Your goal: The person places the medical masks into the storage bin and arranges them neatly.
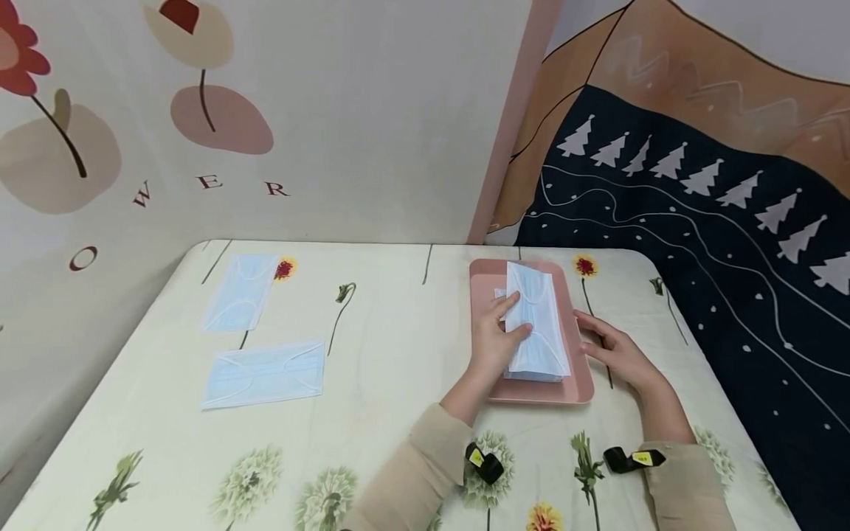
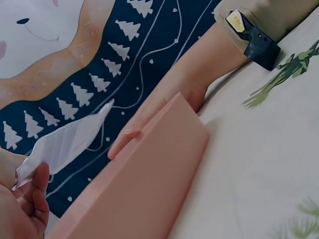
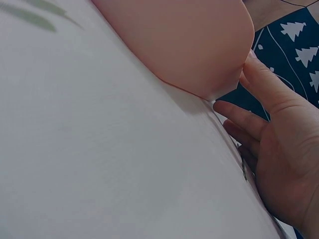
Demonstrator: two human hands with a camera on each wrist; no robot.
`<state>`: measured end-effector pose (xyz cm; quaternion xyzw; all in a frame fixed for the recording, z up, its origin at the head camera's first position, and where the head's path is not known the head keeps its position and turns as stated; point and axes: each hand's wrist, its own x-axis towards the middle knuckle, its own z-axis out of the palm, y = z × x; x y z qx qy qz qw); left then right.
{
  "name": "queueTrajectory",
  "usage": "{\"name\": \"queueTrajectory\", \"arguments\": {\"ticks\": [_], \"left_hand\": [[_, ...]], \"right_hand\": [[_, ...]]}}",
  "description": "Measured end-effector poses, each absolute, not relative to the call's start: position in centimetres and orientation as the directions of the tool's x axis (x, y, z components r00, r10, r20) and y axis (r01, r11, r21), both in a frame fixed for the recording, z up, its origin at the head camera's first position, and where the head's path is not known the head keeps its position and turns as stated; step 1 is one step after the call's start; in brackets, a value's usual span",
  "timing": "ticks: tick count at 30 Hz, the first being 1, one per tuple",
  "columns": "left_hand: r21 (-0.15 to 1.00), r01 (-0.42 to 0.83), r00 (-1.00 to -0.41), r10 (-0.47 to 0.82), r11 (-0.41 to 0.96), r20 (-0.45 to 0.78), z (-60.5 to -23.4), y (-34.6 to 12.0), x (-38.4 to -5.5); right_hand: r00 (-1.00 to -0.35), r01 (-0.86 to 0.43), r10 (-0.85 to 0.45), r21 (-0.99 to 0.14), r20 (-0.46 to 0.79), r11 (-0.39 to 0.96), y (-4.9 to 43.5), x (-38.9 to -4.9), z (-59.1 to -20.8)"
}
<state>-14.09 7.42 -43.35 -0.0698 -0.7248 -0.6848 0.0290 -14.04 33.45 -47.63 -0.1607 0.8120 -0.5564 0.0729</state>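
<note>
My left hand (image 1: 493,341) pinches a light blue pleated face mask (image 1: 539,313) with white ear loops, held over the pink tray (image 1: 483,295). In the left wrist view this face mask (image 2: 72,139) stands tilted above the tray's edge, with thumb and fingers at its near end. More blue masks (image 1: 534,376) show beneath it in the tray, mostly hidden. My right hand (image 1: 617,354) is at the tray's right side, its fingers fairly straight. In the right wrist view the right hand (image 3: 289,144) has fingertips right at the tray's corner (image 3: 219,79).
Two more blue masks lie flat on the left of the table: one upper mask (image 1: 242,291) and one lower mask (image 1: 265,375). A flower-print cloth (image 1: 385,413) covers the table. Printed curtains stand behind it and to the right.
</note>
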Motion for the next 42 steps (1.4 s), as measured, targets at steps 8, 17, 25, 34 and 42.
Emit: {"name": "queueTrajectory", "arguments": {"ticks": [8,17,25,34,42], "left_hand": [[0.981,0.107,-0.994,0.039,0.165,0.102,-44.1,8.1,-14.0],[0.971,0.072,-0.997,0.018,0.229,0.07,-44.7,8.4,-14.3],[0.944,0.05,-0.998,0.039,0.326,0.039,-44.8,8.6,-14.5],[0.891,0.095,-0.994,0.094,0.443,0.059,-44.9,8.3,-14.6],[0.76,0.163,-0.981,0.182,0.629,0.06,-44.8,8.1,-14.7]], "right_hand": [[-0.94,-0.171,-0.337,-0.926,0.052,0.335,33.4,-13.9,-47.5],[-0.944,-0.16,-0.327,-0.925,0.042,0.344,33.4,-13.9,-47.4],[-0.942,-0.168,-0.331,-0.926,0.05,0.337,33.4,-13.9,-47.4],[-0.944,-0.156,-0.328,-0.928,0.039,0.339,33.4,-14.0,-47.6],[-0.949,-0.131,-0.314,-0.929,0.018,0.345,33.3,-14.0,-47.7]]}}
